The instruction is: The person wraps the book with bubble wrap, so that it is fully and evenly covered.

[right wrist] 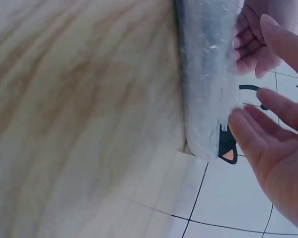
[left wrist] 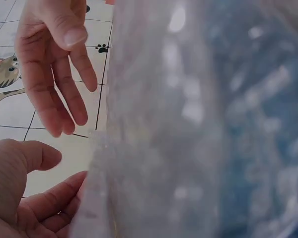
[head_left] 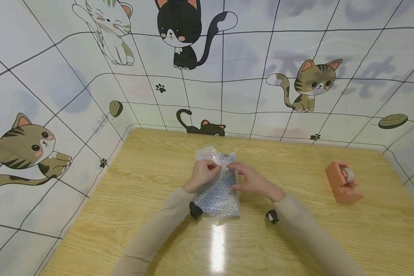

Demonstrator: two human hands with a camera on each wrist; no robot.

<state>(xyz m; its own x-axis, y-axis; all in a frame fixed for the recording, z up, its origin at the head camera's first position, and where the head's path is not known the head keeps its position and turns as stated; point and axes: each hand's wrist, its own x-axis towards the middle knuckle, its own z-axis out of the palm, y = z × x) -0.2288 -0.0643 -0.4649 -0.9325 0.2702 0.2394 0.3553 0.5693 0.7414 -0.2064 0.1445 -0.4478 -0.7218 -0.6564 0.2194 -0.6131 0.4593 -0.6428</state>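
A flat bluish item wrapped in bubble wrap (head_left: 216,201) lies on the table in the head view. My left hand (head_left: 201,174) is over its upper left part with the fingers loosely curled. In the left wrist view a gap shows between that hand's thumb and fingers, and the fingers are beside the wrap's edge (left wrist: 97,198). My right hand (head_left: 253,182) is over the right side, thumb and fingers spread apart. In the right wrist view its fingertips (right wrist: 238,116) are at the wrap's end, where contact is hard to tell. No held thing shows in either hand.
An orange tape dispenser (head_left: 341,184) with a roll of tape (head_left: 347,175) stands at the right of the wooden table (head_left: 283,245). Behind and to the left hangs a white, cat-printed sheet (head_left: 245,96). Small black wrist devices (head_left: 195,211) sit by both cuffs.
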